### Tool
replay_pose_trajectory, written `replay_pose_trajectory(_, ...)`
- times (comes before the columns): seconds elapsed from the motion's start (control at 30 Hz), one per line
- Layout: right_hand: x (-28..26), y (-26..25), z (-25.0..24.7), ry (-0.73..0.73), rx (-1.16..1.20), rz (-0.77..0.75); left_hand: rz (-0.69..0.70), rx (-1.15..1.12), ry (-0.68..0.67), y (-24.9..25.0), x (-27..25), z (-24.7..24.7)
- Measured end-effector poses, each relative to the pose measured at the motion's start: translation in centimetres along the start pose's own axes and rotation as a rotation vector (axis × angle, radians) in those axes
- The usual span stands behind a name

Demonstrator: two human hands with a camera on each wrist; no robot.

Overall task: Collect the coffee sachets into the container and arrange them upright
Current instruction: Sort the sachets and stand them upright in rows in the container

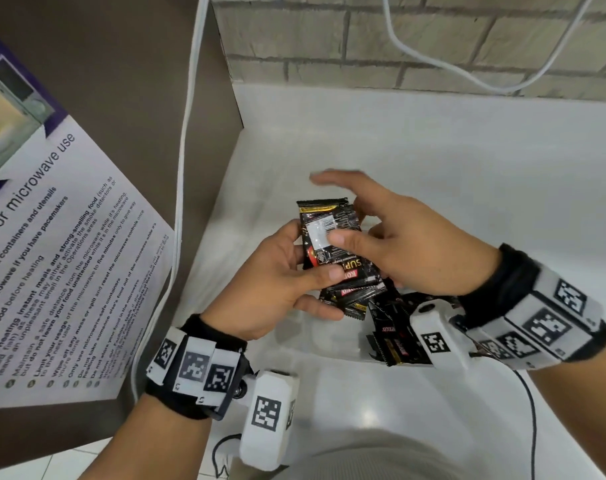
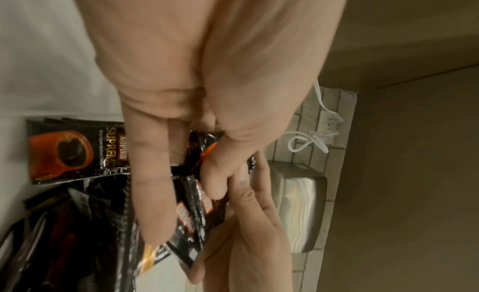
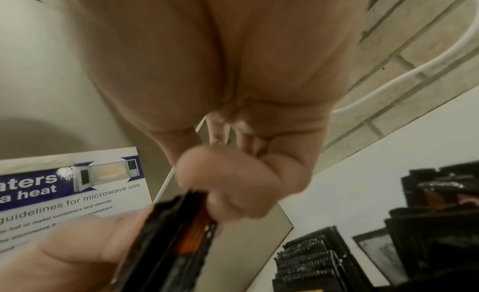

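Observation:
A stack of black coffee sachets (image 1: pixel 332 261) is held above the white counter. My left hand (image 1: pixel 308 268) grips its lower end, thumb across the front and fingers behind. From the right, my right hand (image 1: pixel 357 233) pinches the same stack, its thumb on the top sachet's white label and its index finger stretched out and blurred. The left wrist view shows the stack (image 2: pixel 191 214) between both hands and one sachet (image 2: pixel 77 151) lying flat on the counter. More sachets (image 1: pixel 395 337) stand jumbled in a clear container (image 1: pixel 332 344) under my right wrist. In the right wrist view the stack (image 3: pixel 171 235) shows edge-on.
A microwave-use poster (image 1: pixel 52 254) hangs on the brown wall at left, beside a white cable (image 1: pixel 183 168). A brick wall (image 1: pixel 363 39) backs the white counter (image 1: pixel 433 161). A metal dispenser (image 2: pixel 303 210) is mounted on the wall.

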State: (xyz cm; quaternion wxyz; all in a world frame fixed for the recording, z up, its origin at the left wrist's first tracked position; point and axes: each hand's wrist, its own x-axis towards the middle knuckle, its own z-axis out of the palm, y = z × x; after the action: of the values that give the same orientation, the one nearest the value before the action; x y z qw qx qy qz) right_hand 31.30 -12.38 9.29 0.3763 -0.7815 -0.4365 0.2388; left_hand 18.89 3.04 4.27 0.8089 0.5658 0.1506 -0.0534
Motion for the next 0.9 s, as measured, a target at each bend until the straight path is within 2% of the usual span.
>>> replay_pose_trajectory(0.13, -0.1, 0.3, -0.6, -0.091, 0.085, 0.097, 0.027, 0.043, 0.035, -0.1, 0.2, 0.2)
replay_pose_trajectory(0.23, 0.0, 0.1, -0.9, -0.054, 0.173, 0.105, 0.087, 0.041, 0.087, -0.6, 0.3, 0.3)
replay_pose_trajectory(0.33, 0.3, 0.2, -0.9, -0.005, 0.186, 0.101, 0.046, -0.018, 0.084, -0.5, 0.4, 0.6)
replay_pose_trajectory(0.43, 0.5, 0.3, -0.6, 0.034, 0.212, 0.082, -0.016, -0.016, 0.029, 0.2, 0.1, 0.3)
replay_pose_trajectory(0.5, 0.6, 0.2, -0.6, 0.077, 0.253, 0.053, -0.061, -0.006, -0.057, 0.4, -0.1, 0.1)
replay_pose_trajectory(0.57, 0.6, 0.0, -0.8, 0.095, 0.272, 0.040, -0.114, -0.095, -0.141, 0.4, -0.4, 0.3)
replay_pose_trajectory(0.63, 0.7, 0.0, -0.8, 0.091, 0.235, 0.036, -0.111, -0.272, -0.181, 0.3, -0.6, 0.7)
replay_pose_trajectory(0.73, 0.7, 0.3, -0.4, 0.079, 0.141, 0.003, -0.058, -0.468, -0.158, -0.1, -0.5, 1.0)
replay_pose_trajectory(0.9, 0.7, 0.7, 0.0, 0.061, 0.009, 0.001, -0.076, -0.366, -0.082, 0.3, -0.3, 1.0)
